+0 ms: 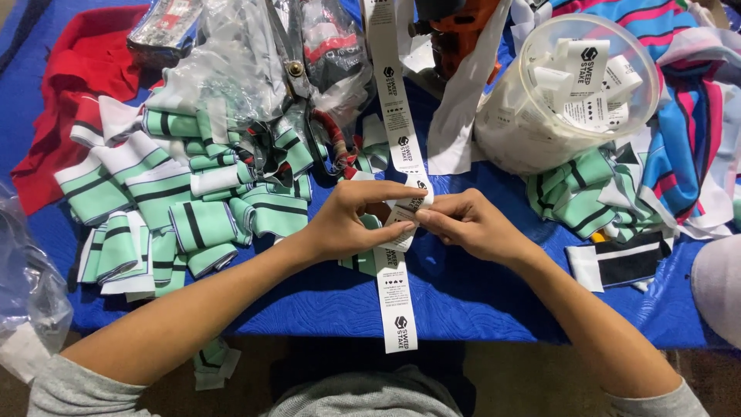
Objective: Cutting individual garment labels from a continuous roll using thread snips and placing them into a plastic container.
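A long white printed label ribbon (pixel 397 301) runs from the top of the table down past its front edge. My left hand (pixel 355 220) and my right hand (pixel 471 224) meet at the middle of the ribbon, both pinching it where it folds, fingertips touching. A loose end hangs below my hands. A green and white striped fabric piece (pixel 361 262) lies under my left hand.
A heap of mint, white and black striped knit pieces (pixel 185 208) lies at left on the blue cloth (pixel 463 293). A clear round tub (pixel 567 93) with cut labels stands at upper right. Clear plastic bags (pixel 247 54), red fabric (pixel 69 85), striped cloth (pixel 687 123) and more knit pieces (pixel 587 193) surround it.
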